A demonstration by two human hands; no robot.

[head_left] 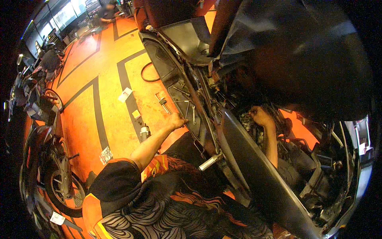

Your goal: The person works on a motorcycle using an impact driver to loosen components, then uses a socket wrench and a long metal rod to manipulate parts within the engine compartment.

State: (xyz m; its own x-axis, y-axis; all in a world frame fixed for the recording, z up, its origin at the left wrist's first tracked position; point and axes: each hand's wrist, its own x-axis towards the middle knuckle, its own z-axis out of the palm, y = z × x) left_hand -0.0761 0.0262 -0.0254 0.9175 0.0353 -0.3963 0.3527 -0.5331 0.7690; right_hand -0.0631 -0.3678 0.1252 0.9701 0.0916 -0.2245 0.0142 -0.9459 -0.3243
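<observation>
“Dark metal machine parts (246,124), tangled in the opened body of a large black two-wheeler (256,163): is that the spot?”

“Yes. The bare right hand (261,116) is in among them, fingers curled inward; what they close on, if anything, is too dark to tell.”

“And the other?”

“Well apart from it. The bare left hand (176,121) lies at the edge of a long black footboard (165,67) on the vehicle's left side. I can't tell whether it grips.”

“Anything near it?”

“A slim silver spanner (193,114) on the footboard, just beside the fingers, and a thin, bent silver rod (181,101).”

“Farther out?”

“An orange-and-yellow floor (85,123) with black stripes, bearing a thin, dark loop (143,74), a white rectangular card (125,95) and a small, pale yellow block (136,114).”

“Beyond that?”

“Dark parked motorcycles (65,187) along the left, and another person (106,15) far off at the top.”
</observation>
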